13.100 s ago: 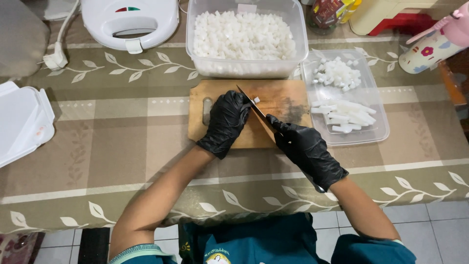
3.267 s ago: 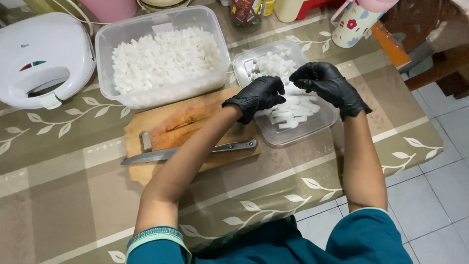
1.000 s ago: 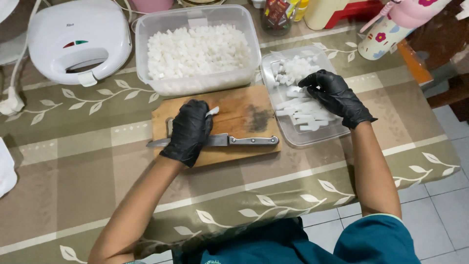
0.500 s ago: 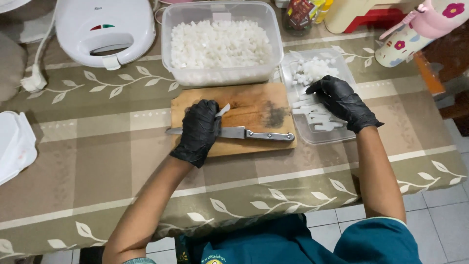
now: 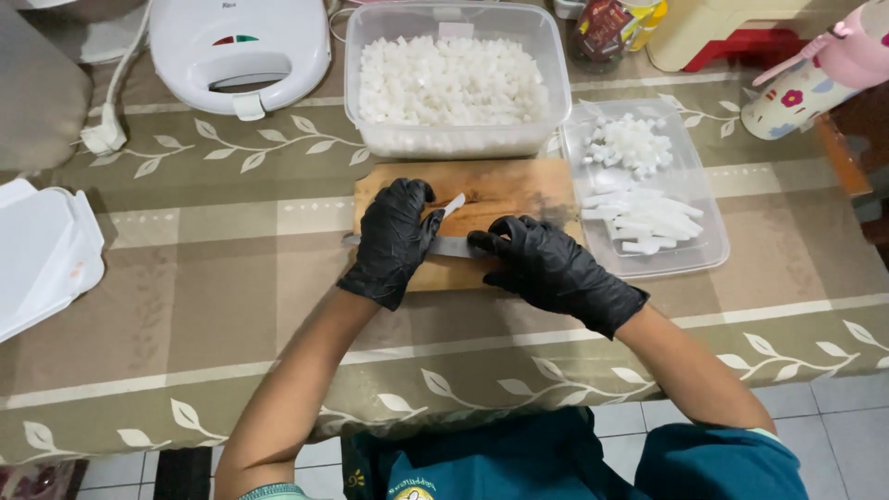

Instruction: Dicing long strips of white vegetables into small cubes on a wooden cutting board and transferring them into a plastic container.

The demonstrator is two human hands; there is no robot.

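Note:
Both my hands wear black gloves over a wooden cutting board [image 5: 500, 185]. My left hand [image 5: 394, 241] holds a thin white strip [image 5: 454, 205] down on the board. My right hand [image 5: 546, 268] lies on the handle of a knife [image 5: 458, 246], whose blade rests flat on the board between my hands. To the right, a clear shallow tray [image 5: 699, 255] holds more white strips and small white cubes. Behind the board stands a clear tub [image 5: 551, 69] full of white cubes.
A white sandwich maker [image 5: 236, 46] with its cord and plug lies at the back left. A white foam box [image 5: 37, 250] sits at the left edge. A flowered cup [image 5: 801, 88], jars and a red stool are at the back right. Tiled floor lies below the table edge.
My right hand has left the tray and come down on the knife handle. My left hand has stayed on the board with the white strip.

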